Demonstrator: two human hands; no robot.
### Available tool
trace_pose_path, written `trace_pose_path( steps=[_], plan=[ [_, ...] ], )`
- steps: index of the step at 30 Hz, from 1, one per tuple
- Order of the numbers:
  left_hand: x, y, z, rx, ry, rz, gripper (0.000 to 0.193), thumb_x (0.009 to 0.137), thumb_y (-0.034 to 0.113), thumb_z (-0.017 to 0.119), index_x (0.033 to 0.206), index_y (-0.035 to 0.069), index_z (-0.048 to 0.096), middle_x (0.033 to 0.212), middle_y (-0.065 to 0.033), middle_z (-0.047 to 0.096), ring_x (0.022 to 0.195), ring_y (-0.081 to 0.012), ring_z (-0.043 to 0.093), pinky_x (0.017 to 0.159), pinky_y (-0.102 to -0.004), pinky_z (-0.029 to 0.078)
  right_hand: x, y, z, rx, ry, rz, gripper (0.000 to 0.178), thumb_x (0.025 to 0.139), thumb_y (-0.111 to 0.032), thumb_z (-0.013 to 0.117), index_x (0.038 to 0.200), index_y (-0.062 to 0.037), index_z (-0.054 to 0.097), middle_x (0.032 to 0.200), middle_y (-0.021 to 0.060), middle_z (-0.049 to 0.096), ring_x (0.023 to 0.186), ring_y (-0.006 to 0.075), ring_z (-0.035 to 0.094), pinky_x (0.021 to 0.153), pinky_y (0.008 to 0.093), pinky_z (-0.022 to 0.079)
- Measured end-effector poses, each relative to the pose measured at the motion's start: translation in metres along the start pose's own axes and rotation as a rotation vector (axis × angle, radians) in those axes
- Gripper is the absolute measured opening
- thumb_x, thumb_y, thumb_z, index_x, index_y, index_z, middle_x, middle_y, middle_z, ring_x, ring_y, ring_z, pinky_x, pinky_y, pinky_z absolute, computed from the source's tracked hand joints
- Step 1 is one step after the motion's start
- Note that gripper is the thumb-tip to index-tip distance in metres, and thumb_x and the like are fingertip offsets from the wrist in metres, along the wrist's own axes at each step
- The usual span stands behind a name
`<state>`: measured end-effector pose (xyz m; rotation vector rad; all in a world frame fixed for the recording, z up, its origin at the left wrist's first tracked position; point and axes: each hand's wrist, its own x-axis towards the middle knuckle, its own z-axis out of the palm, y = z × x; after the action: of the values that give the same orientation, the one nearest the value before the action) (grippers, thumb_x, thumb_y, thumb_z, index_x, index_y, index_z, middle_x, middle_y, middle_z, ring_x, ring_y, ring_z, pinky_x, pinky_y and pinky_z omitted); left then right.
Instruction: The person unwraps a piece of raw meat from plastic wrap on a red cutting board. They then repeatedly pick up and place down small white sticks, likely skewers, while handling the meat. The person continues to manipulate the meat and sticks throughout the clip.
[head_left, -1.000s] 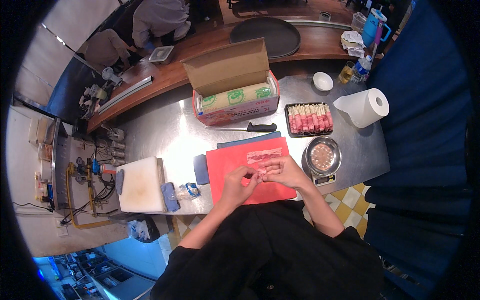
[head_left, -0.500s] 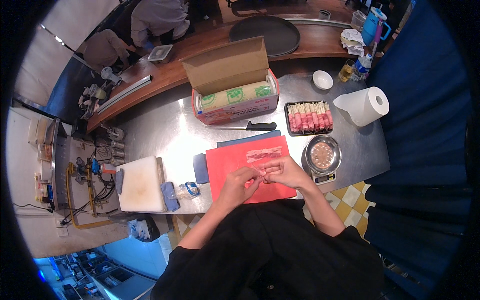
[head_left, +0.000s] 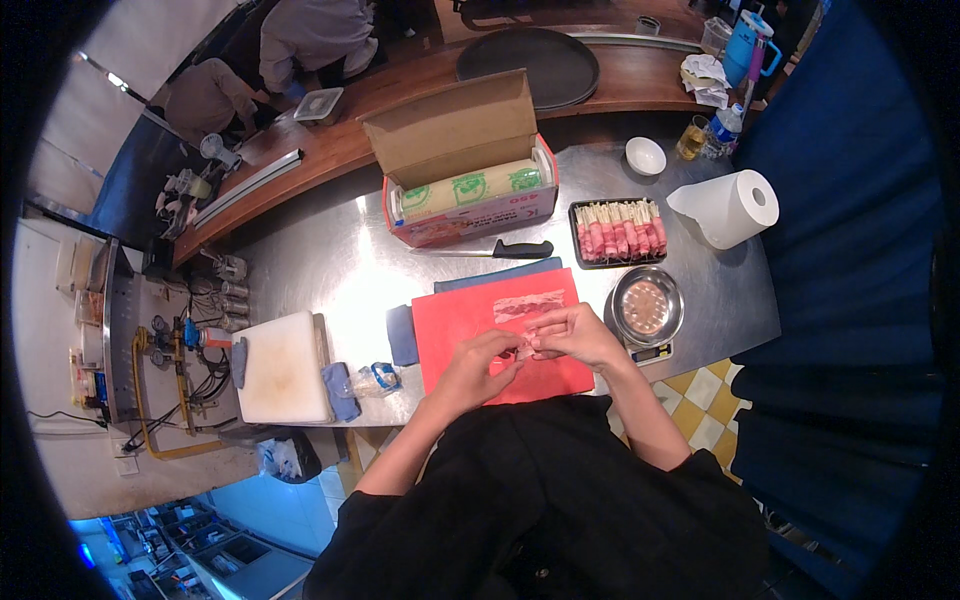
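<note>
Over a red cutting board (head_left: 450, 330), both my hands are closed around a small piece of thin pink meat (head_left: 525, 347). My left hand (head_left: 478, 368) pinches its left side, and my right hand (head_left: 572, 338) grips it from the right; the fingers partly cover it. Just beyond my fingers, a flat strip of marbled raw meat (head_left: 528, 306) lies on the board. A black tray (head_left: 608, 266) to the far right of the board holds several meat rolls (head_left: 622, 238) with pale, mushroom-like stems sticking out.
A steel bowl (head_left: 674, 322) sits on a small scale (head_left: 652, 354) right of the board. Beyond the board lie a black-handled knife (head_left: 522, 251) and an open box (head_left: 470, 222) with a film roll. A paper roll (head_left: 728, 210) stands right, a white cutting board (head_left: 282, 370) left.
The fingers of both hands have shifted slightly around the piece of meat. My right hand has moved up a little. The strip on the board stays where it was.
</note>
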<state>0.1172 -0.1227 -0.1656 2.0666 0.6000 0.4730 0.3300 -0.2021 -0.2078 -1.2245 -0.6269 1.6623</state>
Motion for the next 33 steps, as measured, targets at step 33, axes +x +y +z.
trace_pose_path(
  steps=[33],
  plan=[
    [-0.007, -0.009, 0.009, 0.008, 0.05, -0.07, 0.012, 0.091, 0.002, 0.072, 0.101, -0.004, 0.072, 0.087, -0.0153, 0.077, 0.079, -0.0207, 0.077, 0.072, -0.0308, 0.065, -0.008, -0.009, 0.017, -0.183, -0.069, -0.201, 0.051, 0.084, -0.005, 0.082, 0.129, 0.0073, 0.063, 0.115, 0.0138, 0.07, 0.101, 0.0147, 0.069, 0.087, 0.0302, 0.058]
  ],
)
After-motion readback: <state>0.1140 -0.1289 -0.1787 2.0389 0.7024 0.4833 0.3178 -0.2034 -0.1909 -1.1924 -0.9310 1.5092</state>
